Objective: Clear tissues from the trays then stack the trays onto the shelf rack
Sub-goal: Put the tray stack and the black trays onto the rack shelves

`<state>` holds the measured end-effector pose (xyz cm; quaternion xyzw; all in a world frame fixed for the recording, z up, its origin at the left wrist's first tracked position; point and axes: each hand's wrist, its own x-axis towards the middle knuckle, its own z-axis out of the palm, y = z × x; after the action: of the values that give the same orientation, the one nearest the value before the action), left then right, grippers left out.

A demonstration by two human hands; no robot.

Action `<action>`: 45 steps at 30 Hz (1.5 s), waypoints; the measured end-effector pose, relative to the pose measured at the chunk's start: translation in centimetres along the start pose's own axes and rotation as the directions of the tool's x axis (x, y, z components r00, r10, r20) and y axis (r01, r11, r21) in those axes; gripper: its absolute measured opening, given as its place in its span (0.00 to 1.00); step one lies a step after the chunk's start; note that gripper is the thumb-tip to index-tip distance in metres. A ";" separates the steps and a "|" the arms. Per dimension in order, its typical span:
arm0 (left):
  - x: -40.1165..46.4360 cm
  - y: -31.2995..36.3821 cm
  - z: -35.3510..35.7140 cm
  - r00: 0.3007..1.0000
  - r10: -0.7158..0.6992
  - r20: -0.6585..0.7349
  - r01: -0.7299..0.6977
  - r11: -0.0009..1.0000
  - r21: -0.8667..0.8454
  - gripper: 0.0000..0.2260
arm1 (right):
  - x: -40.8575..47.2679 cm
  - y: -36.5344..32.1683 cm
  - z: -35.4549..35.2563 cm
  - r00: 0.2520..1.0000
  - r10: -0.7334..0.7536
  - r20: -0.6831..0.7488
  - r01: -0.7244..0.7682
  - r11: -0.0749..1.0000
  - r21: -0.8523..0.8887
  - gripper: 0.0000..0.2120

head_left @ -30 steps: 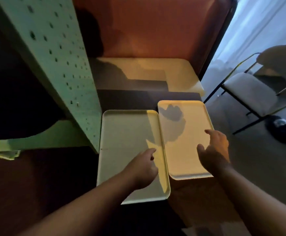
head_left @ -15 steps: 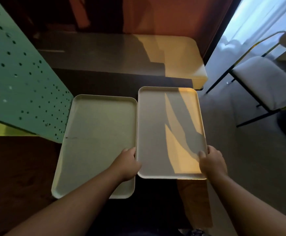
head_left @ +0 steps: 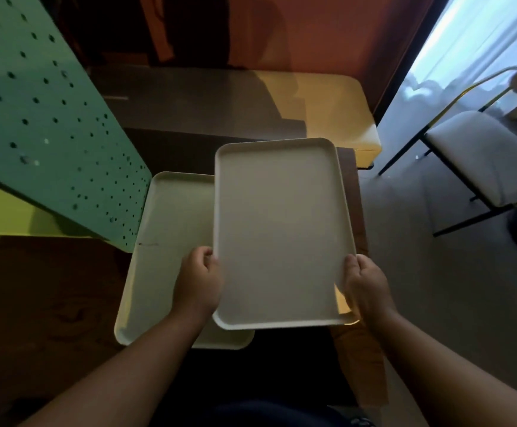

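We record two cream trays at this station. The upper tray is held in both hands, its near end toward the person and its far end pointing to 12 o'clock. The left hand grips its left long edge near the near corner, fingers curled under the rim and the thumb on top. The right hand grips the opposite long edge at about the same level, clenched on the rim in the same manner. Both forearms enter from the bottom of the view — the left from 7 o'clock, the right from 5 o'clock — and converge on the tray with the wrists roughly straight.

The held tray overlaps the right-hand portion of the lower tray, which lies flat on the dark table at 9 o'clock from the held one. We cannot tell whether the two trays touch where they overlap. No tissue is visible in either tray.

A green perforated panel stands at 10 o'clock, its lower corner just beside the lower tray's left edge. A pale cushioned bench sits at 12 o'clock against an orange wall. A chair with a white seat stands well apart at 2 o'clock — on the grey floor.
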<state>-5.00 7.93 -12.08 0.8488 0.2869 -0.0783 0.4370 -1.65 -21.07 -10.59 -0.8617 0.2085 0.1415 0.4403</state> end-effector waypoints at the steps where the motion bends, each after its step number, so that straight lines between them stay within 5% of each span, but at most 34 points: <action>1: 0.1 -1.0 -1.0 0.999 -0.018 -0.041 0.018 1.000 -0.001 0.14 | -0.6 -0.4 1.4 1.000 -0.002 0.030 0.002 1.000 -0.001 0.16; 9: 1.5 -8.4 -8.4 0.970 -0.107 -0.217 0.129 0.987 0.091 0.10 | -5.9 -0.9 12.4 0.985 -0.059 0.163 0.085 0.983 -0.161 0.12; 13: 2.7 -11.1 -10.4 0.980 -0.063 -0.189 0.093 0.984 0.154 0.07 | -7.1 -1.0 14.4 0.965 -0.074 0.251 0.166 0.915 -0.368 0.16; 18: 3.4 -12.5 -10.8 0.996 -0.034 -0.086 0.053 0.971 0.232 0.10 | -8.2 -2.4 15.6 0.964 0.075 0.255 0.065 0.865 -0.498 0.23; 30: 6.0 -12.1 -12.2 0.999 -0.023 0.024 0.018 0.982 0.189 0.11 | -8.4 -4.0 17.5 0.928 0.371 0.037 -0.313 0.829 -0.463 0.13; 38: 5.5 -10.9 -11.4 0.988 -0.143 0.059 0.124 0.961 0.248 0.10 | -8.6 -4.6 16.9 0.924 0.378 0.055 -0.304 0.815 -0.494 0.15; 42: 4.0 -8.4 -14.1 0.978 -0.169 0.118 0.153 0.979 0.133 0.15 | -9.8 -7.7 12.2 0.922 0.363 0.133 -0.310 0.901 -0.303 0.14; 45: 3.0 -4.3 -18.5 0.957 -0.127 0.260 0.114 0.991 0.063 0.13 | -10.7 -11.8 7.5 0.945 0.226 0.235 -0.165 0.954 -0.251 0.18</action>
<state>-7.09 25.71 -4.98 0.8220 0.2753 -0.2238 0.4454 -5.75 -6.24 -1.98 -0.8553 0.2161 0.3198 0.3456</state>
